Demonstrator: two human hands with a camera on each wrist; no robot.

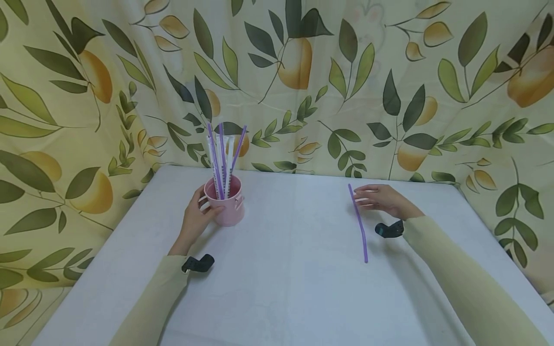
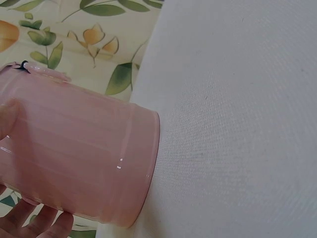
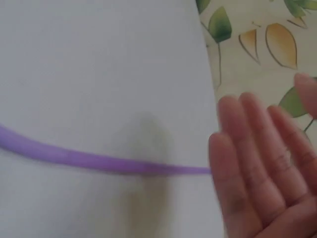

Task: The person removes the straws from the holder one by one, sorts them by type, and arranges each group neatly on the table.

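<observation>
A small pink bucket [image 1: 231, 215] stands upright at the back left of the white table, with several purple and white-wrapped straws [image 1: 222, 161] leaning in it. My left hand [image 1: 196, 220] grips it from the left side, thumb on the front. The left wrist view shows the bucket's side [image 2: 89, 153] close up, with fingers [image 2: 42, 220] along one edge. On the right, a single unwrapped purple straw [image 1: 361, 226] lies on the table. Beside its far end is my right hand [image 1: 381, 199], fingers extended. In the right wrist view the straw [image 3: 94, 159] lies outside the fingers [image 3: 247, 148].
The white tabletop [image 1: 277, 288] spans the space between the arms. Behind and beside it hangs a curtain [image 1: 303, 120] printed with leaves and fruit. A dark wrist camera [image 1: 199, 263] sits on the left sleeve, another dark camera [image 1: 389, 229] on the right.
</observation>
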